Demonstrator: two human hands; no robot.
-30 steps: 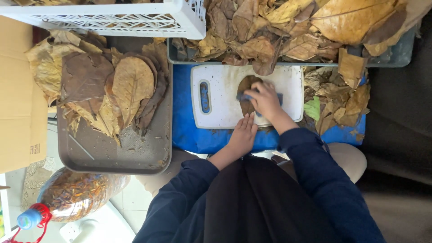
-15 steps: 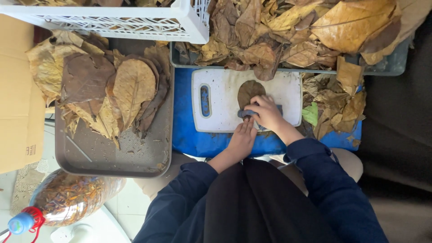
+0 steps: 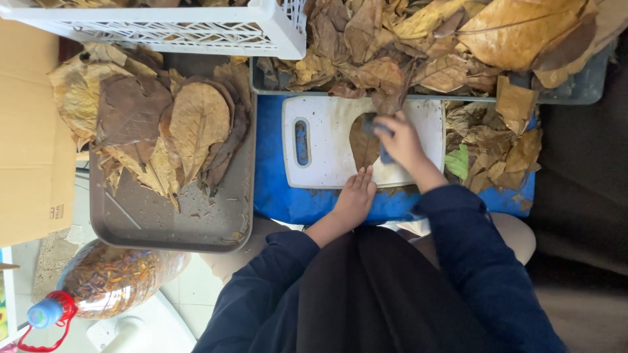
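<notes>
A brown dried leaf lies flat on a white cutting board that rests on a blue surface. My right hand presses a dark blue cloth onto the far end of the leaf. Flat at the board's near edge, my left hand touches the leaf's near end with its fingertips. Both sleeves are dark navy.
To the left, a grey tray holds a stack of flattened brown leaves. Loose dried leaves fill a dark bin beyond the board and spill at the right. A white crate, cardboard box and filled plastic bottle stand at left.
My right hand has slid the cloth along the leaf from its near end to its far end. My left hand has stayed at the board's near edge.
</notes>
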